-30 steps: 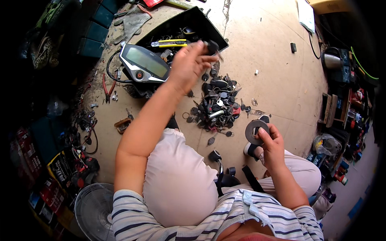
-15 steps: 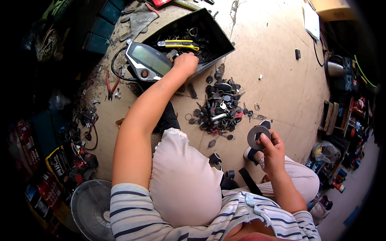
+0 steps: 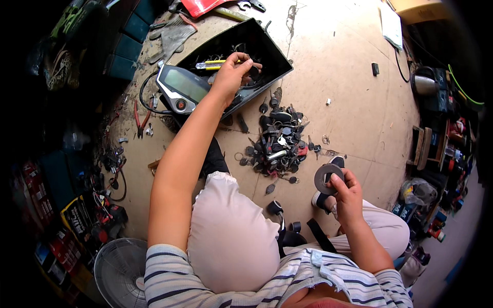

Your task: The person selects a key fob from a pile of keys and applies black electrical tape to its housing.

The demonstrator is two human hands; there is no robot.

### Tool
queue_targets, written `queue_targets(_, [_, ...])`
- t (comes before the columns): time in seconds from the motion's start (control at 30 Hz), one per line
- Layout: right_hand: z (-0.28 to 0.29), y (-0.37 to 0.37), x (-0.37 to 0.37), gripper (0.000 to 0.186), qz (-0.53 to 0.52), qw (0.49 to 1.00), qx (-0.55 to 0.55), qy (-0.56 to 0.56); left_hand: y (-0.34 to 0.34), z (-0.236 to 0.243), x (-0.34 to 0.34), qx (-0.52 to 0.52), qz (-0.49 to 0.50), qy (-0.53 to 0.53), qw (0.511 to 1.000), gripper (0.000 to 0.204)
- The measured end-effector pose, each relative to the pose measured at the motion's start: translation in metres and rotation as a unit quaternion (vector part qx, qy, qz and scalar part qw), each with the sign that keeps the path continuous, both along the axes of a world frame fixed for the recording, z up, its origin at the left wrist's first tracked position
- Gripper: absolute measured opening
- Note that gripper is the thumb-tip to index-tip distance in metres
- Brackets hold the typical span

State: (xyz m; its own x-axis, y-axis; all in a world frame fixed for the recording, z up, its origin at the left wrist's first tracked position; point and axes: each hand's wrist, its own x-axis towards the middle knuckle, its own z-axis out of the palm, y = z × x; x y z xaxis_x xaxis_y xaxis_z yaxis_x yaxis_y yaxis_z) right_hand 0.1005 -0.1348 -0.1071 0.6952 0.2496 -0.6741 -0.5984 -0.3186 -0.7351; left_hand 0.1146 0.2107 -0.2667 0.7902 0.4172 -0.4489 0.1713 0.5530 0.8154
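Note:
My left hand [image 3: 230, 76] is over the black bin [image 3: 280, 68], thumb and fingers closed together. Something small and dark shows at the fingertips, but its kind is unclear. Inside the bin, loose dark parts lie with a yellow utility knife [image 3: 209, 65] beside that hand. A motorcycle instrument display [image 3: 179, 82] leans at the bin's near left side. My right hand [image 3: 349, 194] grips a flat dark grey ring [image 3: 319, 179] by its edge, above my shoe [image 3: 321, 201]. Between my hands, a heap of keys [image 3: 281, 146] with dark heads spreads over the floor.
Red-handled pliers [image 3: 140, 123] and a grey glove [image 3: 173, 38] lie on the left. A fan [image 3: 120, 272] stands at lower left. Several blue-green drawers [image 3: 126, 49] line the far left. Shelves of goods [image 3: 444, 154] run along the right. A small black block [image 3: 375, 69] lies at far right.
My left hand has lifted from among the parts at the bin's near side and moved slightly farther away, with its fingers now pinched. My right hand still holds the ring in nearly the same place.

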Motion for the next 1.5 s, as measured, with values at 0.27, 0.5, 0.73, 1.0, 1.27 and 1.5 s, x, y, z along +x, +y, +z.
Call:
queue_targets(0.27, [0.006, 0.004, 0.007, 0.015, 0.02, 0.999, -0.009, -0.031, -0.08, 0.065, -0.026, -0.086, -0.22, 0.016, 0.972, 0.034])
queue_targets(0.5, [0.006, 0.01, 0.012, 0.013, -0.008, 0.999, 0.035, -0.02, -0.127, 0.076, -0.046, -0.143, -0.431, -0.006, 0.891, 0.024])
queue_targets(0.73, [0.001, 0.005, 0.009, 0.012, -0.009, 1.0, -0.004, -0.001, -0.132, 0.074, -0.051, -0.182, -0.474, 0.034, 0.861, 0.023])
queue_targets(1.0, [-0.003, 0.0, 0.011, 0.016, -0.002, 1.0, -0.012, -0.011, -0.127, 0.0, -0.066, 0.118, -0.429, 0.097, 0.89, 0.024])
queue_targets(1.27, [0.0, -0.001, 0.006, 0.013, -0.009, 1.0, -0.029, -0.007, -0.107, 0.01, -0.051, 0.345, -0.273, 0.029, 0.897, 0.02])
queue_targets(1.5, [0.004, 0.003, 0.004, 0.012, -0.004, 1.0, -0.025, 0.011, -0.057, 0.001, -0.024, 0.445, -0.116, 0.053, 0.886, 0.012])
